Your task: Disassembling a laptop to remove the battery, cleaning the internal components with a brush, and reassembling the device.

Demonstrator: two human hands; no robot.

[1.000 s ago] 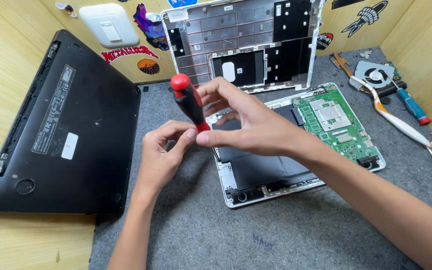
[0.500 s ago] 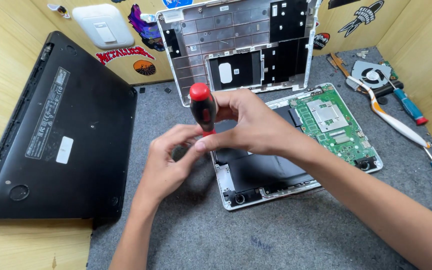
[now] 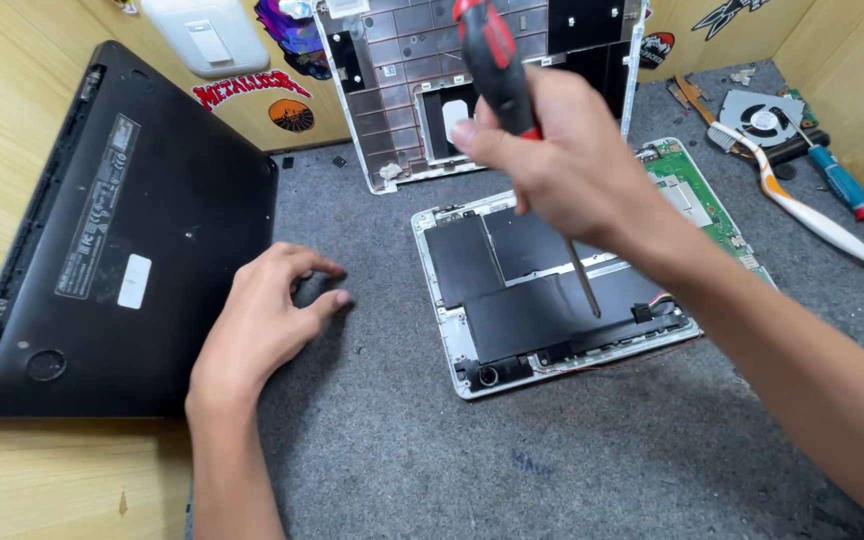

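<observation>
1. Right hand [image 3: 552, 160] clamped round the red-and-black handle of a screwdriver [image 3: 497, 70], shaft pointing down, tip hanging over the black battery pack [image 3: 542, 300] of the opened laptop base [image 3: 457, 345]. Can't tell if the tip touches.
2. Left hand [image 3: 262, 325] on the grey felt mat [image 3: 402, 450], fingers curled loosely, pinching at something tiny or nothing; too small to tell. It sits just beside the closed black laptop [image 3: 122, 240], which lies underside up.
3. Hands well apart.
4. Green circuit board [image 3: 692, 195] at the base's far right, partly hidden by the right forearm. Keyboard frame [image 3: 402, 90] propped up behind.
5. Far right: cooling fan [image 3: 764, 118], white toothbrush [image 3: 802, 205], blue-handled tool [image 3: 842, 182].
6. Risk: a metal tip this close to the battery could slip and puncture or dent a cell, since nothing steadies the base.
7. Risk: a loose screw on the mat could roll off, as no tray is in view.
</observation>
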